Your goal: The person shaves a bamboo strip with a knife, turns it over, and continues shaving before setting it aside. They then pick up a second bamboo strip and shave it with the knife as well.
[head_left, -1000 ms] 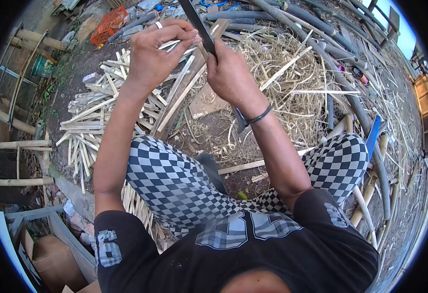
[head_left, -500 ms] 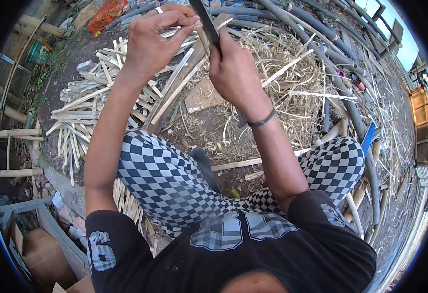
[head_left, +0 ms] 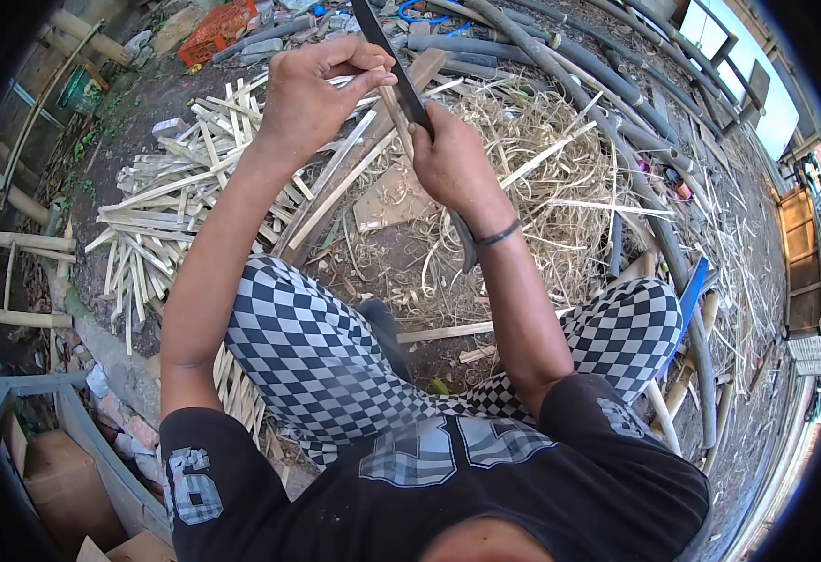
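Observation:
A long knife with a dark blade [head_left: 387, 58] is gripped in my right hand [head_left: 461, 161], its edge slanting up and left. Its handle end [head_left: 466, 245] sticks out below my wrist. My left hand [head_left: 306, 101] is closed, thumb and fingers pinching the upper end of a thin bamboo strip [head_left: 395, 114]. That strip runs down along the blade toward my right hand, where its lower part is partly hidden. Curly shavings [head_left: 551, 159] heap up beyond my right hand. Beneath my left forearm lies a pile of cut strips [head_left: 181, 201].
A wooden plank [head_left: 335, 183] and a flat brown piece [head_left: 394, 199] lie on the ground between my knees. Long bamboo poles [head_left: 607, 122] curve around the right side. An orange crate [head_left: 216, 33] stands far left; a cardboard box [head_left: 71, 482] sits near left.
My right hand with the knife has moved slightly down and toward me. My left hand keeps its pinch on the strip, and the whole view has shifted a little.

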Demonstrator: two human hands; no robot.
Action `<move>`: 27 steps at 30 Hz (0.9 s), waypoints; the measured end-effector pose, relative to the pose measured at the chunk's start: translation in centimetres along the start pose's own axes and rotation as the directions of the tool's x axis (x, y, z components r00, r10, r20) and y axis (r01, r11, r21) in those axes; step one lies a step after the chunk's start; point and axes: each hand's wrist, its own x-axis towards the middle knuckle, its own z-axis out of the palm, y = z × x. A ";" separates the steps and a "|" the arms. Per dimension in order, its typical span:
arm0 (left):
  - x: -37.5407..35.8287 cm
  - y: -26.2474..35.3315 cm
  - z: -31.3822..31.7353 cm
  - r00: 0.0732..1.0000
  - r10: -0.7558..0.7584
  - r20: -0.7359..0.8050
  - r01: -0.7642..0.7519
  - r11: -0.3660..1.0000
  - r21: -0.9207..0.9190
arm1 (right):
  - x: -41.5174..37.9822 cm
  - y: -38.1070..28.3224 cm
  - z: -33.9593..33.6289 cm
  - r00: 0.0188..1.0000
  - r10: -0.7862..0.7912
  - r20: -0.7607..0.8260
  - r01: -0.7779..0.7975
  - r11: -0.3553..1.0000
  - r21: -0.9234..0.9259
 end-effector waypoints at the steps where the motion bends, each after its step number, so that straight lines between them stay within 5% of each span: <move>1: 0.0 -0.2 0.1 1.000 -0.012 -0.001 0.012 1.000 -0.003 | 0.1 -1.0 -0.5 1.000 0.005 0.011 -0.005 1.000 -0.002; 4: -0.3 -0.4 0.2 0.998 0.071 0.000 -0.071 0.996 0.050 | -0.4 -1.6 1.4 0.994 0.025 -0.108 -0.027 1.000 -0.013; 14: -0.2 0.4 0.2 0.998 0.060 -0.014 -0.060 0.998 -0.001 | -0.3 -2.6 -0.2 0.999 0.045 -0.027 -0.046 0.998 -0.044; 17: -0.4 0.6 -0.1 0.992 0.122 -0.039 -0.119 0.990 0.070 | -0.8 4.9 5.3 0.975 0.211 0.074 -0.191 0.958 -0.215; 21: -0.2 0.1 -0.1 0.998 0.068 -0.005 -0.068 0.996 0.053 | -0.5 4.7 4.3 0.965 0.219 0.145 -0.177 0.949 -0.260; 25: -0.4 -0.1 -0.3 0.998 0.056 -0.011 -0.057 0.995 -0.082 | -0.6 0.1 1.1 0.998 0.055 0.027 -0.054 0.997 -0.049; 27: 0.2 1.2 -0.4 0.995 -0.099 0.020 0.101 0.986 -0.131 | -0.7 1.0 2.8 0.996 0.085 -0.004 -0.085 0.995 -0.058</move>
